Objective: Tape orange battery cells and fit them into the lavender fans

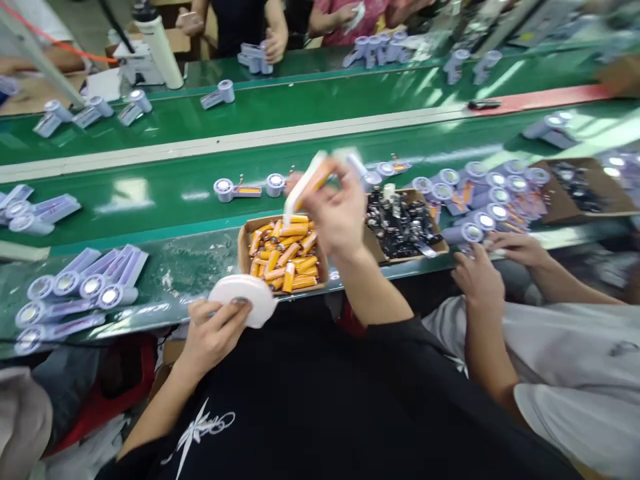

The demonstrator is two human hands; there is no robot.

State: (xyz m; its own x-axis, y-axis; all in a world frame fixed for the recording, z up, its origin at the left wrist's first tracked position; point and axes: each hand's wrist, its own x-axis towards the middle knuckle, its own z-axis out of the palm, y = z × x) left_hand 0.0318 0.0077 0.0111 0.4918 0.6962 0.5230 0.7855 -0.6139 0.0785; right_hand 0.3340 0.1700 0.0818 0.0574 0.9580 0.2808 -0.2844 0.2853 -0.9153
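Note:
My left hand is closed on a round white roll, held at the table's front edge. Up above the box of orange cells, my right hand grips something blurred: a white strip with an orange piece against it. A pale purple part shows just behind these fingers, and whether they hold it too is unclear. The cardboard box under and between my hands is full of orange cylindrical cells. Right of my right wrist, another box holds small black parts.
Purple handheld units lie stacked at the left, more at the right, and two on the green belt. A co-worker's hands work close on the right. People sit across the line, near a white bottle.

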